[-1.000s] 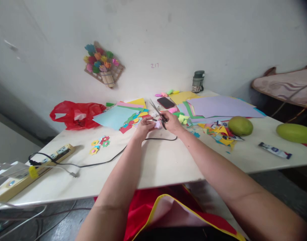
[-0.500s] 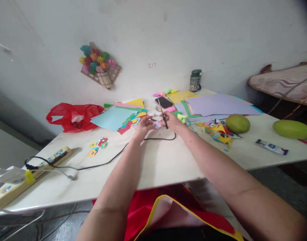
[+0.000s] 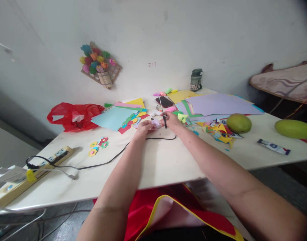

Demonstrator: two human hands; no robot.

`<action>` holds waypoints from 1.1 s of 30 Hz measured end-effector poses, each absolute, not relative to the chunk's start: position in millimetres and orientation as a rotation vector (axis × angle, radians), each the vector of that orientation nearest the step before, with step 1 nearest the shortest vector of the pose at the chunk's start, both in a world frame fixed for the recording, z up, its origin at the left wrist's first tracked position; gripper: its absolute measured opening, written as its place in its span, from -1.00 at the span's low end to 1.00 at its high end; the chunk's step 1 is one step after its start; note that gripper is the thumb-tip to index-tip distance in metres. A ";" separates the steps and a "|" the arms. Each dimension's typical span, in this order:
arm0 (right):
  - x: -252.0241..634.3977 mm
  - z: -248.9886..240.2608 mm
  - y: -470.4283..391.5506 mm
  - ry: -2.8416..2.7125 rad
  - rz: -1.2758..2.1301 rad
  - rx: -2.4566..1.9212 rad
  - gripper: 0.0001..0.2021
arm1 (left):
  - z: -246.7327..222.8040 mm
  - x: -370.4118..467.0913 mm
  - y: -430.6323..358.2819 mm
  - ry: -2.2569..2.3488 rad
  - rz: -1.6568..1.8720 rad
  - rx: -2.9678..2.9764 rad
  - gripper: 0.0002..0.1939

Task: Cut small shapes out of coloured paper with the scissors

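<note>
Just nearer than the hands, a black cord [image 3: 161, 138] crosses the desk [image 3: 168, 164]. Beyond it, the left hand [image 3: 145, 126] pinches a small lilac paper piece [image 3: 156, 123] between the two hands; the right hand [image 3: 171, 119] grips the scissors [image 3: 164, 117] at their handles. Cutting well probably means turning the paper, fingertips clear of the blades. The scissors' long axis runs away from the body, tips leaning slightly left, toward the phone [image 3: 166, 102] beyond.

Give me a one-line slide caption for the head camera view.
Left hand holding a lilac paper piece, right hand gripping scissors, over a white table strewn with colored paper.
</note>
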State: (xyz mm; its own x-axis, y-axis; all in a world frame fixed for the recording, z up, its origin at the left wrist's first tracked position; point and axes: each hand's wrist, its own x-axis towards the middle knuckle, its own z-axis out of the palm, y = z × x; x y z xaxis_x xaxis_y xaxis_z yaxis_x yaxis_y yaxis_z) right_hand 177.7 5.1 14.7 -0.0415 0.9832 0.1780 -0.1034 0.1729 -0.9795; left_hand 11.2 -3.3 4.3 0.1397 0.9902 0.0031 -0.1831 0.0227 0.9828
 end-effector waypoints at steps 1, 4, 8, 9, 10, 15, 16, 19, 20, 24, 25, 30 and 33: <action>177.7 16.0 3.8 -1.254 1.164 -0.992 -0.68 | 3.9 10.8 -2.9 0.971 1.201 1.110 -0.71; 179.0 19.6 1.2 -1.275 1.183 -1.037 -0.69 | 3.5 9.3 -1.6 0.941 1.219 1.079 -0.69; 183.8 19.8 4.0 -1.242 1.194 -1.079 -0.70 | 3.1 7.2 -1.4 0.911 1.200 1.089 -0.68; 185.3 19.1 5.4 -1.224 1.197 -1.073 -0.70 | 3.1 6.9 -1.6 0.912 1.191 1.090 -0.69; 186.7 18.3 6.9 -1.210 1.199 -1.065 -0.70 | 3.3 6.6 -1.9 0.913 1.183 1.089 -0.69; 190.4 17.5 9.5 -1.230 1.222 -1.034 -0.61 | 6.3 6.8 -4.4 0.914 1.140 1.110 -0.70; 190.3 18.1 8.7 -1.238 1.233 -1.026 -0.61 | 7.0 7.0 -4.9 0.923 1.124 1.120 -0.70; 188.5 19.5 5.6 -1.269 1.259 -1.008 -0.64 | 7.7 7.9 -5.3 0.952 1.085 1.146 -0.69; 187.6 19.7 4.8 -1.284 1.261 -1.002 -0.66 | 7.5 8.1 -4.9 0.958 1.080 1.152 -0.68; 183.8 19.0 4.1 -1.305 1.231 -1.000 -0.67 | 6.5 9.1 -0.9 0.952 1.107 1.132 -0.69; 182.8 18.9 4.1 -1.296 1.224 -1.006 -0.67 | 6.4 9.3 0.0 0.947 1.111 1.116 -0.68; 178.3 19.6 2.5 -1.234 1.205 -1.039 -0.68 | 5.8 9.7 -0.7 0.931 1.084 1.152 -0.67; 177.3 19.8 1.1 -1.243 1.203 -1.041 -0.69 | 4.2 9.7 -3.5 0.956 1.097 1.178 -0.65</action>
